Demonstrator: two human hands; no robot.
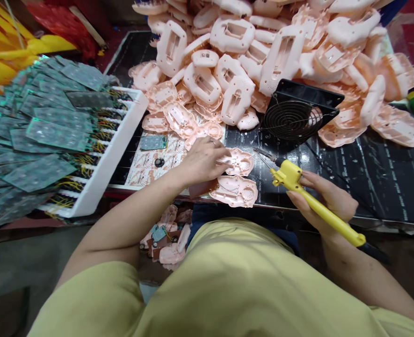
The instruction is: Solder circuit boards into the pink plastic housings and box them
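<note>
- The left hand (208,159) is palm down with its fingers loosely curled and slightly spread, reaching over the left end of a pale pink plastic shell half (243,162); whether it pinches anything is hidden beneath the fingers.
- The right hand (328,199) is closed around a yellow plastic soldering tool (315,208), thumb on the near side; its dark front and thin metal tip point left, near the right end of that shell half but apart from it.
- Both shell halves lie hollow side up on the black worktop (382,187): the first partly under the left hand, and a second pink shell half (235,191) just beside it, closer to the body, with a thin dark wire inside.
- To the left, a patterned paper sheet (140,169) carries a small green circuit board (153,142) and a small round dark part (159,162).
- Beyond the hands rises a large heap of pink plastic shells (233,35), some showing battery bays.
- A square black fan with a round wire guard (291,119) leans at the heap's near side.
- At far left, many green circuit boards (52,128) with yellow wires are stacked against a white foam rack (105,164).
- Below the worktop's edge are more pink shells and boards (168,238).
</note>
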